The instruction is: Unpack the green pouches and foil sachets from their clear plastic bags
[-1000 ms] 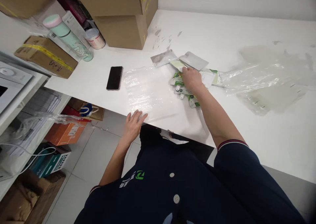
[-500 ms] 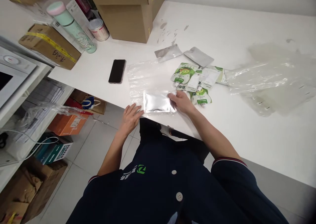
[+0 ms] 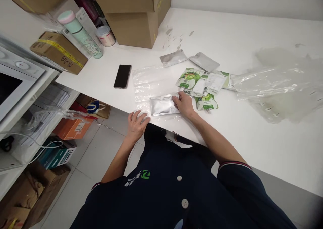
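A flat silver foil pouch (image 3: pixel 163 106) lies over a clear plastic bag (image 3: pixel 143 84) near the table's front edge. My right hand (image 3: pixel 185 103) grips the pouch's right end between thumb and fingers. To the left, my left hand (image 3: pixel 137 124) rests with fingers spread on the plastic bag's front corner, beside the pouch's left end. Just beyond my right hand lie several green-and-white printed spout pouches (image 3: pixel 189 78), partly overlapping. Two more silver pouches, a left one (image 3: pixel 174 57) and a right one (image 3: pixel 205 61), lie farther back.
A black phone (image 3: pixel 122 76) lies on the white table (image 3: pixel 252 144) at left. Large clear plastic bags (image 3: pixel 280 84) spread across the right side. Cardboard boxes (image 3: pixel 136 28), a mint bottle (image 3: pixel 84 37) and a tin (image 3: pixel 106 36) stand at the back left. Wet spots mark the table.
The foil pouch has tilted, its right end turned slightly away from me, with my right hand still on it. The whole view has shifted a little; my left hand stays by the bag's corner.
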`<state>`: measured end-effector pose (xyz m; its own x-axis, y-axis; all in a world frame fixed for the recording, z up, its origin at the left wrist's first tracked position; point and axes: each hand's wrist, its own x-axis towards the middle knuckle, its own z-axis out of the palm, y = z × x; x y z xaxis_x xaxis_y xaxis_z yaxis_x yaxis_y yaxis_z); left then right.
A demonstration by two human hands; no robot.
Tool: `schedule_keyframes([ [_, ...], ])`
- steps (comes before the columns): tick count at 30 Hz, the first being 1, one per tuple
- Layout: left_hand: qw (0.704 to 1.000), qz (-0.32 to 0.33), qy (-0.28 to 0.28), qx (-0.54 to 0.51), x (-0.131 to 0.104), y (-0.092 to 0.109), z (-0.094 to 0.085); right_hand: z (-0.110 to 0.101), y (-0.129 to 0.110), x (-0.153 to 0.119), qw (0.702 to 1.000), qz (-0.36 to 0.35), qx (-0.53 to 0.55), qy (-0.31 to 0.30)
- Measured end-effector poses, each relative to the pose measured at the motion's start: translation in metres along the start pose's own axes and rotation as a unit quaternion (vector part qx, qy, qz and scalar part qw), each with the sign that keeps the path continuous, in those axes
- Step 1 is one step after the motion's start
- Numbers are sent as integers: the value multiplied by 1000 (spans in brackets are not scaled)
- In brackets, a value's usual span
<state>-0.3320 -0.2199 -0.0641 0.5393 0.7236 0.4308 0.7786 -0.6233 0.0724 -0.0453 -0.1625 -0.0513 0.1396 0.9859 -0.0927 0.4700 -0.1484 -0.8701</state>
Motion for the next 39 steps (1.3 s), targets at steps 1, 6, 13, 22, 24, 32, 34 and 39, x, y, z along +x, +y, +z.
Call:
schedule_keyframes([
  [1, 1000, -2, 0, 0, -1, -1, 0, 0, 0, 3, 1000, 0, -8, 0],
  [6, 999, 3, 19, 35, 1, 6, -3, -1, -8, 4, 978, -48, -203, 19],
  [13, 1000, 13, -27, 9, 6, 17, -6, -20, -6, -23, 933, -298, -200, -35],
  [22, 991, 1, -99, -92, 15, 4, -10, -31, 15, -22, 895, -329, -221, -206],
  [24, 988, -8, -101, -112, 17, 2, -12, -36, 16, -22, 893, -330, -207, -225],
  [32, 972, -51, -129, -189, 36, -10, -31, -41, 19, -29, 886, -322, -208, -262],
  [34, 967, -71, -153, -188, 44, -12, -40, -34, 21, -24, 898, -331, -191, -218],
  [39, 955, -126, -204, -176, 68, -19, -64, -21, 19, -11, 915, -358, -126, -134],
])
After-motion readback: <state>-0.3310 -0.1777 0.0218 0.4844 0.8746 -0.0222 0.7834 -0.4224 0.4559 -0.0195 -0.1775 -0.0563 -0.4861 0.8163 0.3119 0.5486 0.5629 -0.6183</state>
